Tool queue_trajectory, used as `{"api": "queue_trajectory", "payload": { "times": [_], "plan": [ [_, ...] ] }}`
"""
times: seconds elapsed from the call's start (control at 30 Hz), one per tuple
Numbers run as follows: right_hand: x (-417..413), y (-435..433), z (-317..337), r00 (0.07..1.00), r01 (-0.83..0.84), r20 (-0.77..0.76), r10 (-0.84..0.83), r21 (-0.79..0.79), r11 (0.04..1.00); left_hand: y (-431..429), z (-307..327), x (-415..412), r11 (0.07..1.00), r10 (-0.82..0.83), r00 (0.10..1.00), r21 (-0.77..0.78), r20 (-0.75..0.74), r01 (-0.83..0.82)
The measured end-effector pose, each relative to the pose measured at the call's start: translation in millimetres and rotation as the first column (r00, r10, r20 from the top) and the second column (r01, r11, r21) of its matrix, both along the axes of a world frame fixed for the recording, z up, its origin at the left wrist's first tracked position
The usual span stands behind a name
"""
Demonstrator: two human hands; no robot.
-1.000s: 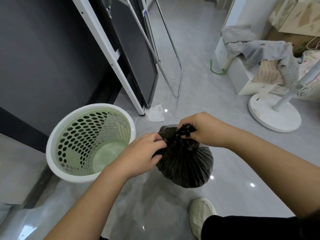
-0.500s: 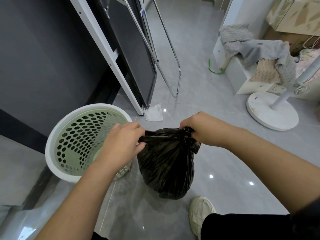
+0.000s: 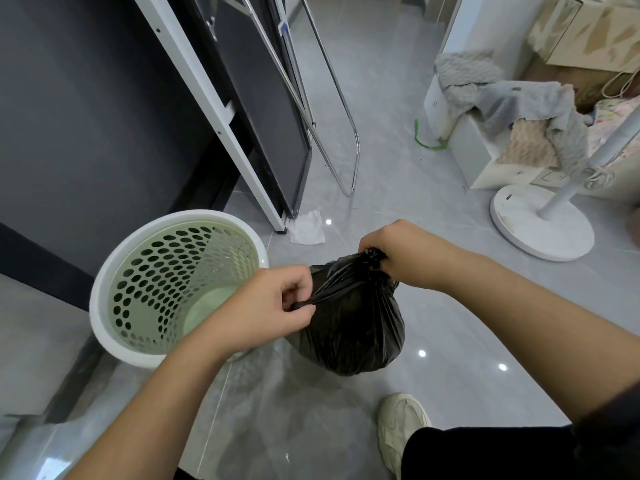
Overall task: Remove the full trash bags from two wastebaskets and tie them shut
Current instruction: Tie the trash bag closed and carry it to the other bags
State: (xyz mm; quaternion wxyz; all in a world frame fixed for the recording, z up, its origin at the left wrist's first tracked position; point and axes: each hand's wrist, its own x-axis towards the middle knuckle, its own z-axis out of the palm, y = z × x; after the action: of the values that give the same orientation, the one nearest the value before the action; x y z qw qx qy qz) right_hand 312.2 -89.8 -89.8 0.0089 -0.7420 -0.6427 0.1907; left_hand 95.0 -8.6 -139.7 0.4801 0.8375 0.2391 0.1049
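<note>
- Wastebasket: green perforated liner, no bag inside.
- Trash bag: black, full, out beside the wastebasket.
- Left hand pinches one bag flap; right hand fisted around the gathered neck.

The black trash bag hangs full and rounded above the grey floor, its glossy plastic gathered into creased folds at the top and pulled out into two stretched ends. Just to its left stands the wastebasket, upright, pale green with a perforated wall and a white rim, with no bag in it.
</note>
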Motion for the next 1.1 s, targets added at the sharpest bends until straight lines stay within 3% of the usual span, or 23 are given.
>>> {"api": "queue_trajectory", "payload": {
  "times": [0.13, 0.33, 0.47, 0.57, 0.67, 0.8, 0.93, 1.0, 1.1],
  "plan": [
    [-5, 1, -3, 0.999, -0.037, 0.012, 0.037, -0.016, 0.999, 2, -4, 2, 1.0, -0.003, 0.992, -0.021, -0.124, 0.0],
    [-12, 4, -9, 0.993, -0.108, 0.043, 0.109, -0.017, 0.994, 0, -13, 20, 0.946, 0.322, 0.944, 0.068, -0.074, -0.318],
    [-17, 6, -8, 0.991, -0.121, 0.061, 0.123, -0.027, 0.992, -4, -19, 32, 0.934, 0.265, 0.95, 0.289, -0.167, -0.21],
    [-16, 5, -8, 0.991, -0.111, 0.066, 0.115, -0.069, 0.991, 4, -20, 23, 0.813, 0.321, 0.917, 0.565, -0.238, -0.139],
    [-13, 3, -8, 0.994, -0.096, 0.05, 0.101, -0.087, 0.992, 13, -13, 13, 0.724, 0.363, 0.926, 0.657, -0.108, -0.208],
    [-11, 5, -12, 0.998, -0.055, -0.017, 0.054, -0.064, 0.996, 13, 7, 12, 0.76, 0.36, 0.926, 0.539, 0.114, -0.362],
    [-10, 10, -18, 0.962, 0.05, -0.268, -0.052, -0.016, 0.999, 10, 8, 18, 0.897, 0.431, 0.878, 0.004, 0.206, -0.441],
    [-12, 12, -19, 0.906, 0.076, -0.417, -0.072, -0.007, 0.997, 8, 10, 21, 0.906, 0.416, 0.881, -0.186, 0.224, -0.381],
    [-15, 14, -23, 0.776, 0.076, -0.628, -0.062, -0.004, 0.997, 7, 12, 21, 0.918, 0.374, 0.898, -0.232, 0.233, -0.322]
  ]
}}
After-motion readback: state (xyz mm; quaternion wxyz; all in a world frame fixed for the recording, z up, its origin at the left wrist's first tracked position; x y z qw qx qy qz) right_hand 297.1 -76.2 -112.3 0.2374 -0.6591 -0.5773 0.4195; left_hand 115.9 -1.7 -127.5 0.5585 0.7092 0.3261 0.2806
